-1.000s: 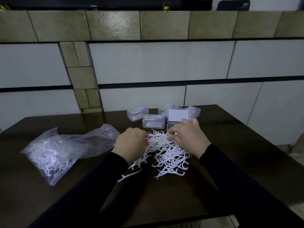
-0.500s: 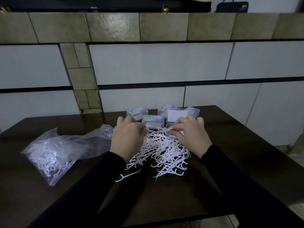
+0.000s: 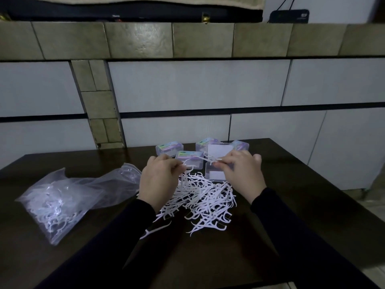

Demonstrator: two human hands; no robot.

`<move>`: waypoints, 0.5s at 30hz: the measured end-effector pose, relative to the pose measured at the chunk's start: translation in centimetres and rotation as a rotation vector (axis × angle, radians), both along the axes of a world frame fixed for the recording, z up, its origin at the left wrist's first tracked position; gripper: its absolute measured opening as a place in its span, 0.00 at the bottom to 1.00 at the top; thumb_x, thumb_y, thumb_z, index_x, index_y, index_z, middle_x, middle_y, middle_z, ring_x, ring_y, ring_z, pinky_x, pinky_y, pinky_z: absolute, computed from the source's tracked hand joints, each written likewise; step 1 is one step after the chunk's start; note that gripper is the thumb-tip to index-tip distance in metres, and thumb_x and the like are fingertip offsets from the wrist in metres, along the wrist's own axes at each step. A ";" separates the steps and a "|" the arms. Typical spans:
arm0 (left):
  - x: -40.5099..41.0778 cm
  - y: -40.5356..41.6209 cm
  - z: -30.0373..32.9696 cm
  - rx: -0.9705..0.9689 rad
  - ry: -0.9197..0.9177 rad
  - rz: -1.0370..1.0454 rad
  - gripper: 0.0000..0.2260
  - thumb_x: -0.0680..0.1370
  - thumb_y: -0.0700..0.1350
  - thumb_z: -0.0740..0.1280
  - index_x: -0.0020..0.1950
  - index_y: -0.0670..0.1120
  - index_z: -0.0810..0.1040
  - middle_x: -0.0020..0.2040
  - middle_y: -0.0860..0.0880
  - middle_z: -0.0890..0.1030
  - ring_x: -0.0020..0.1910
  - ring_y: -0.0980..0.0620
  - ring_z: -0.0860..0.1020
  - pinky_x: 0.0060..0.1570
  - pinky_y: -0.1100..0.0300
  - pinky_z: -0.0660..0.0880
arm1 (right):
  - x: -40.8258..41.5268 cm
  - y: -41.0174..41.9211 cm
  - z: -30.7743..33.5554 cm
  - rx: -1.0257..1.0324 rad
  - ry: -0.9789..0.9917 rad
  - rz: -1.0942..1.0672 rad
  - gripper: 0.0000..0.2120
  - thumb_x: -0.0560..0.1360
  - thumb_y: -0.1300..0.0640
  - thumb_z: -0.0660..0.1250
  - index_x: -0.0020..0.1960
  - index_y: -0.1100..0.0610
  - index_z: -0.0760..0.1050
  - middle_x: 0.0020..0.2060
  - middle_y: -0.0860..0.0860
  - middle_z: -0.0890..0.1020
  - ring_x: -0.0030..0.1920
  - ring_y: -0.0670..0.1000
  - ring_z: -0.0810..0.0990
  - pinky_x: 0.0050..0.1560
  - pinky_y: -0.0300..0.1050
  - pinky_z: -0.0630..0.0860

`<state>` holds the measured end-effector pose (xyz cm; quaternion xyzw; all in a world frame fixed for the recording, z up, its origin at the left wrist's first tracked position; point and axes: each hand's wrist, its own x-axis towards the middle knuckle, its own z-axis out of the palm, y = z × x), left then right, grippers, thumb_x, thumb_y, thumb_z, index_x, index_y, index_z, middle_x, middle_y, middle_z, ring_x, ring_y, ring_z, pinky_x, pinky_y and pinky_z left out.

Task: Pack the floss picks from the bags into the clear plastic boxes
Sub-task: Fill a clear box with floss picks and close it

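Observation:
A heap of loose white floss picks point(image 3: 203, 199) lies on the dark table between my hands. My left hand point(image 3: 159, 180) is raised over the heap's left side, fingers pinched on a few picks. My right hand point(image 3: 239, 174) pinches a floss pick by its thin end above an open clear plastic box point(image 3: 214, 174), whose lid point(image 3: 217, 151) stands upright behind. Three shut clear boxes with coloured labels point(image 3: 169, 148) point(image 3: 188, 158) point(image 3: 241, 145) sit just beyond. A clear plastic bag point(image 3: 62, 199) with more picks lies at the left.
The dark table point(image 3: 302, 195) ends at a tiled wall right behind the boxes. One stray pick point(image 3: 155, 231) lies nearer me, by my left sleeve. The table's right edge drops to the floor.
Both hands rose from the heap and moved toward the boxes, each lifting picks. My right hand now holds a pick over the open box.

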<state>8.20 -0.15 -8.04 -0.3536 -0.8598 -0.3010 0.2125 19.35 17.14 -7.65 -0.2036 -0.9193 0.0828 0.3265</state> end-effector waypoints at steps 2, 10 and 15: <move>-0.2 0.7 0.2 0.028 0.001 -0.005 0.11 0.79 0.51 0.65 0.54 0.48 0.83 0.50 0.50 0.79 0.45 0.51 0.67 0.44 0.57 0.64 | -0.2 0.6 0.1 -0.001 0.005 -0.058 0.12 0.79 0.44 0.61 0.55 0.45 0.82 0.51 0.43 0.81 0.56 0.48 0.71 0.46 0.46 0.53; -0.7 5.1 1.5 0.210 -0.040 -0.047 0.12 0.79 0.53 0.63 0.52 0.48 0.83 0.47 0.54 0.76 0.51 0.52 0.70 0.46 0.61 0.61 | -1.1 3.5 -0.2 0.071 -0.122 -0.204 0.14 0.81 0.46 0.57 0.60 0.44 0.78 0.57 0.46 0.79 0.57 0.51 0.70 0.54 0.50 0.58; -0.5 8.3 1.8 0.303 -0.060 -0.105 0.10 0.80 0.49 0.64 0.51 0.47 0.83 0.46 0.55 0.74 0.51 0.52 0.70 0.44 0.66 0.57 | -2.0 4.1 -0.7 0.145 -0.189 -0.205 0.13 0.81 0.47 0.57 0.58 0.43 0.79 0.54 0.47 0.78 0.56 0.52 0.70 0.52 0.51 0.58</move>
